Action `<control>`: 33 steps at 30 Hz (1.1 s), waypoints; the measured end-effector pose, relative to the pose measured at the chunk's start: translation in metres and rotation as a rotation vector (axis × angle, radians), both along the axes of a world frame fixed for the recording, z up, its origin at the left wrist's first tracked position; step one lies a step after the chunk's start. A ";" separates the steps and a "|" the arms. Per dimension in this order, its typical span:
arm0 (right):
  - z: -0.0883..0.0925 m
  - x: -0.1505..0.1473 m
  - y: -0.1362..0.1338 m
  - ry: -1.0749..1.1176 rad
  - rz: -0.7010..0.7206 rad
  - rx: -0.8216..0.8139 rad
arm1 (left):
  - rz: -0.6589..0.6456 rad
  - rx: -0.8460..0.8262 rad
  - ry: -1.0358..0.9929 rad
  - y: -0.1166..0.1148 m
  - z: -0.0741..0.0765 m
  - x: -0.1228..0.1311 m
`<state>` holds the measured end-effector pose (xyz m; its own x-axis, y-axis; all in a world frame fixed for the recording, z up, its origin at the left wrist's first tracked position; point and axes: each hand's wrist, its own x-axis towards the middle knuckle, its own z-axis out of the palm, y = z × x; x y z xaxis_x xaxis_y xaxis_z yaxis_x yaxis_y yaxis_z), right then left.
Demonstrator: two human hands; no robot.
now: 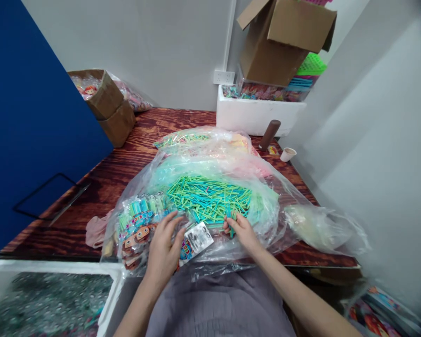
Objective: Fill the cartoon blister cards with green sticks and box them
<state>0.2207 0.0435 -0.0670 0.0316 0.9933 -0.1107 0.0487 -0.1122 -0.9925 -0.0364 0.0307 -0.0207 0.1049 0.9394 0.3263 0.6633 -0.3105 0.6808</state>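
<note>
A clear plastic bag (266, 210) lies spread on the table, with a heap of thin green and blue plastic sticks (210, 196) in its mouth. At the right front of this heap, my right hand (242, 229) is closed on a few of the sticks, pinched upright between thumb and fingers. My left hand (164, 245) has its fingers apart, over the right side of a pile of printed packets (136, 229) filled with sticks. Just right of that hand lies a packet with a white printed card (199, 238). Whether my left fingertips touch a packet, I cannot tell.
White foam boxes stand at front left (117, 281) and back right (259, 112), the latter under a cardboard box (277, 51). A paper cup (288, 154) and brown cylinder (270, 135) sit at right. A blue panel (38, 126) borders the left.
</note>
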 end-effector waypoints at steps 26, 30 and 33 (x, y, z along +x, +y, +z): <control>-0.009 -0.013 -0.054 -0.170 0.055 0.119 | -0.083 0.073 0.367 0.000 -0.034 0.023; -0.007 -0.014 -0.054 -0.185 0.068 0.139 | -0.088 0.034 0.505 -0.002 -0.042 0.020; -0.007 -0.014 -0.055 -0.202 0.083 0.163 | -0.044 0.053 0.467 -0.002 -0.042 0.025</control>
<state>0.2065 -0.0116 -0.0737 -0.0451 0.9977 0.0508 0.2501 0.0605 -0.9663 -0.0115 0.0288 -0.0630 0.2909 0.9143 0.2818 0.8802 -0.3712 0.2957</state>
